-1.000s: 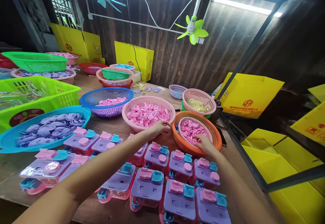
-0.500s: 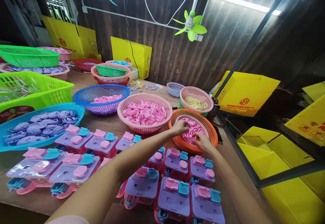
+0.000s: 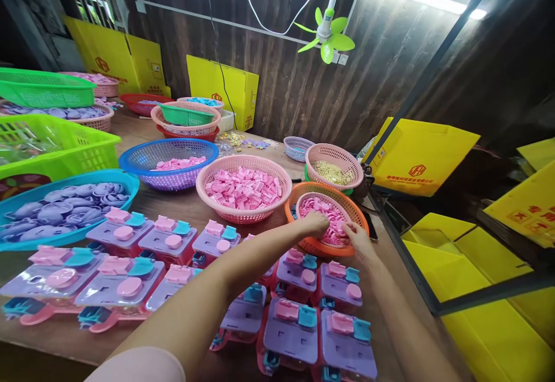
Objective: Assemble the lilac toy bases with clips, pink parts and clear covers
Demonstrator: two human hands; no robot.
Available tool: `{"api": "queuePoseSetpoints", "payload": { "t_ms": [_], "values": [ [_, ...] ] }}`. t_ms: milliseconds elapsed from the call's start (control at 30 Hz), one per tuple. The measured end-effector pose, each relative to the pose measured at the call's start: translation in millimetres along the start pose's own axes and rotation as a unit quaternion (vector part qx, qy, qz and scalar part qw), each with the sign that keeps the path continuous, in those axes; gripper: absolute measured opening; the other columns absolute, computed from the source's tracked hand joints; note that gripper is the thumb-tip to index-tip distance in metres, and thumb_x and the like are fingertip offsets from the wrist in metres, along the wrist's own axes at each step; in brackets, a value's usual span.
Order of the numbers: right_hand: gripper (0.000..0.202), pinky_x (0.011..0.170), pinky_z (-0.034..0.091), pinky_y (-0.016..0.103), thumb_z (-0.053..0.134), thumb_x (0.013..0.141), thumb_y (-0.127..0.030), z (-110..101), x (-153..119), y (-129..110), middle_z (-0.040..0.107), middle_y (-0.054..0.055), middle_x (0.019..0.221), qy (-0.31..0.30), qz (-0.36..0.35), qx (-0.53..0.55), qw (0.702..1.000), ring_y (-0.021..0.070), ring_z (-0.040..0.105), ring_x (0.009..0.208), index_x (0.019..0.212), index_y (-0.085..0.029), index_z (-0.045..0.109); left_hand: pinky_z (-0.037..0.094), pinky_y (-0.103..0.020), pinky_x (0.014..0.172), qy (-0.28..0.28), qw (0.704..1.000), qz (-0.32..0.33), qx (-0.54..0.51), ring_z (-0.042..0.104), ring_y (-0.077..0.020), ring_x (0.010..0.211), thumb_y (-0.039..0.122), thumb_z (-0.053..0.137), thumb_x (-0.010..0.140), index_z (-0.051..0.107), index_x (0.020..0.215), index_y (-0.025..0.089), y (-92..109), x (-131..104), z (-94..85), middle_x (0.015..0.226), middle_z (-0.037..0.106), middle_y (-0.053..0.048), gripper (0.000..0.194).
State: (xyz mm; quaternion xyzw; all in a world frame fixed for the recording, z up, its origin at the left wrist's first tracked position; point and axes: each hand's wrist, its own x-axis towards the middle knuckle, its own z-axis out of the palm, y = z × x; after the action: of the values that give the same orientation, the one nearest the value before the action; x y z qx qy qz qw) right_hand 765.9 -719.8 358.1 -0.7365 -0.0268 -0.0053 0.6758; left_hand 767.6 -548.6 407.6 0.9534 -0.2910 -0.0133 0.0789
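Our left hand (image 3: 318,226) rests in the pink pieces (image 3: 333,220), our right hand (image 3: 356,238) bends over their edge, and we cannot tell whether either grasps any; they fill a small bowl (image 3: 342,206) inside the orange basket (image 3: 321,247), with pink blocks (image 3: 243,188) left of that basket, yellow sticks (image 3: 333,173) behind it, lidded boxes (image 3: 290,336) in front

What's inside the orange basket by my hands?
A smaller pink basket of pink pieces, with bluish bits beside it on the left. Your left hand hides some pieces; whatever lies beneath the pink basket is covered.
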Motion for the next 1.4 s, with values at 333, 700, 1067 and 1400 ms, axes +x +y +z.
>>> {"api": "queuePoseSetpoints", "payload": {
  "t_ms": [333, 700, 1067, 1400],
  "values": [
    [0.054, 0.045, 0.048, 0.023, 0.079, 0.050, -0.049, -7, -15, -13, 0.059, -0.002, 0.064, -0.036, 0.024, 0.113, 0.993, 0.0106, 0.053, 0.052, 0.091, -0.017, 0.064, 0.048, -0.027, 0.069, 0.085, 0.933, -0.034, -0.349, 0.059, -0.0142, 0.064, 0.026, 0.054, 0.080, 0.063, 0.075, 0.010, -28, 8, -3.9, 0.061, 0.057, -0.001, 0.019],
    [0.051, 0.059, 0.051, 0.020, 0.083, 0.053, -0.036, 7, -65, -35, 0.062, -0.002, 0.079, -0.063, 0.034, 0.157, 0.985, 0.0090, 0.057, 0.064, 0.097, -0.021, 0.062, 0.054, -0.034, 0.080, -0.008, 0.635, -0.040, -0.771, 0.068, -0.0160, 0.080, -0.001, 0.044, 0.073, 0.049, 0.117, 0.009, -7, -83, -38.6, 0.080, 0.062, -0.006, 0.045],
    [0.025, 0.074, 0.051, 0.033, 0.055, 0.083, -0.042, 131, -202, -51, 0.065, 0.006, 0.092, -0.230, -0.143, -0.116, 0.956, 0.0207, 0.060, 0.082, 0.098, -0.022, 0.060, 0.049, -0.031, 0.090, 0.155, 0.589, -0.161, -0.777, 0.066, -0.0172, 0.088, 0.007, 0.052, 0.079, 0.059, 0.101, 0.010, -52, -299, -92.7, 0.087, 0.066, -0.008, 0.023],
    [0.021, 0.081, 0.052, 0.033, 0.045, 0.091, -0.022, 180, -255, 24, 0.057, 0.006, 0.101, -0.060, -0.375, -0.275, 0.883, 0.0189, 0.059, 0.092, 0.107, -0.025, 0.058, 0.048, -0.024, 0.075, 0.179, 0.742, -0.280, -0.582, 0.064, -0.0184, 0.089, 0.037, 0.068, 0.073, 0.065, 0.110, 0.016, -31, -409, -12.1, 0.103, 0.069, -0.007, 0.043]
  ]
}}
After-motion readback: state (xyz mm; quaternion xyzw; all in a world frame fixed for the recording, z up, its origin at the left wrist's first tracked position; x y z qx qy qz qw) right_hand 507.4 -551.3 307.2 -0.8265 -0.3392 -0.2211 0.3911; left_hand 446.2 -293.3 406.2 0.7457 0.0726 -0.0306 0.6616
